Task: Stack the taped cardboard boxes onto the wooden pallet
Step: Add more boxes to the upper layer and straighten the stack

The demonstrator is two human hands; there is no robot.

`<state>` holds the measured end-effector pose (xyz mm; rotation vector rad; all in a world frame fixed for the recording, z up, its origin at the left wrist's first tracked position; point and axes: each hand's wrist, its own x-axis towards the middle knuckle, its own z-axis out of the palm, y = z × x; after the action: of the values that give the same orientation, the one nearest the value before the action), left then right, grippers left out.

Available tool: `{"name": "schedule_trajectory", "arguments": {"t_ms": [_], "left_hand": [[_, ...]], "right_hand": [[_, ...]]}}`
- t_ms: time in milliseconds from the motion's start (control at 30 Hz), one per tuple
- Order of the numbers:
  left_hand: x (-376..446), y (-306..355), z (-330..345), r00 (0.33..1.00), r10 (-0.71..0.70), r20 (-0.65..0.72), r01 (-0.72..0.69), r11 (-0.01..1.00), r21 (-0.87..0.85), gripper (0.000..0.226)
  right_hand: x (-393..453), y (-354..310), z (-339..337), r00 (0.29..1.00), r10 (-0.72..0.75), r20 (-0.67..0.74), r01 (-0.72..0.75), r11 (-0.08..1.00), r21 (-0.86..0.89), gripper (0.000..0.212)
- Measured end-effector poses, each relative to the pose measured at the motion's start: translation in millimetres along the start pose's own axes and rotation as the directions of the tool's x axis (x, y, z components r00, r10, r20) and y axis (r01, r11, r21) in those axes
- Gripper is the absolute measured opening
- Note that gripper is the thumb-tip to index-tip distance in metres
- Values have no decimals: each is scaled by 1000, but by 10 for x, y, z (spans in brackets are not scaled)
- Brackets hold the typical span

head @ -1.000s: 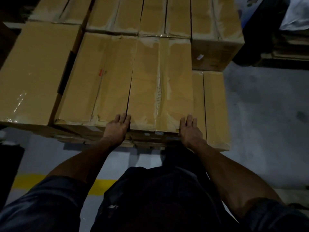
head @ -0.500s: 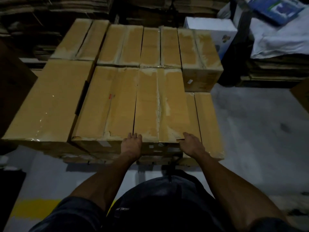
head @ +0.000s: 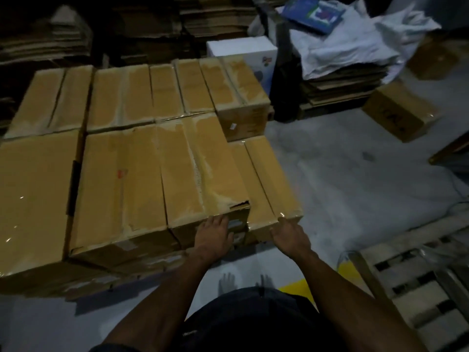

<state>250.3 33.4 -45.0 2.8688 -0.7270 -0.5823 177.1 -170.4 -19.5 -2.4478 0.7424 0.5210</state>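
A: Where the stack (head: 142,158) steps down at its near right corner, what are the hands doing?

B: The left hand (head: 214,238) lies flat against the near face of the upper box (head: 203,168), fingers straight and pointing up to its torn top edge. It presses there and grips nothing.

A: And the right?

B: The right hand (head: 289,235) is on the near end of the low box (head: 266,184), the one just right of the upper box and a layer lower. Its fingers reach the taped corner (the tape shines there), but whether they curl round the edge I cannot tell.

A: So where do the boxes sit?

B: Side by side, touching, in rows running from near to far, brown with tape along the seams. The pallet under them barely shows; crushed cardboard sticks out along the near bottom edge.

A: Anything else about?

B: A slatted pallet (head: 416,280) lies on the floor (head: 342,174) at the near right, apart from the stack. One loose box (head: 401,118) sits on the floor far right. A white carton (head: 241,50) stands behind the far right corner of the stack. White sheeting (head: 355,47) drapes a pile of flat cardboard (head: 337,85), with a blue pack (head: 314,12) on top. More flat cardboard fills the far dark.
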Motion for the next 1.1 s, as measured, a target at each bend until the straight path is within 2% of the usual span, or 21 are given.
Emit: {"name": "schedule_trajectory", "arguments": {"t_ms": [200, 400, 433, 533, 800, 1100], "left_hand": [[418, 725, 117, 988, 140, 64, -145, 985, 88, 55], [1004, 1858, 189, 975, 205, 82, -216, 966, 142, 56], [1095, 2062, 187, 975, 200, 93, -211, 968, 137, 59], [1364, 2662, 165, 976, 205, 73, -213, 971, 110, 90], [2340, 3918, -18, 965, 244, 100, -251, 966, 65, 57], [4203, 5005, 80, 939, 305, 161, -320, 944, 75, 56]], "right_hand": [[116, 789, -314, 990, 127, -63, -123, 990, 66, 49], [487, 1842, -884, 983, 161, -92, -151, 983, 109, 58], [551, 2010, -1003, 983, 163, -89, -153, 982, 111, 58], [744, 2456, -1371, 982, 170, -84, -160, 981, 108, 61], [1334, 3286, -2332, 960, 243, -139, -221, 963, 156, 61], [2684, 4078, -3180, 953, 281, -111, -255, 946, 198, 63]]}}
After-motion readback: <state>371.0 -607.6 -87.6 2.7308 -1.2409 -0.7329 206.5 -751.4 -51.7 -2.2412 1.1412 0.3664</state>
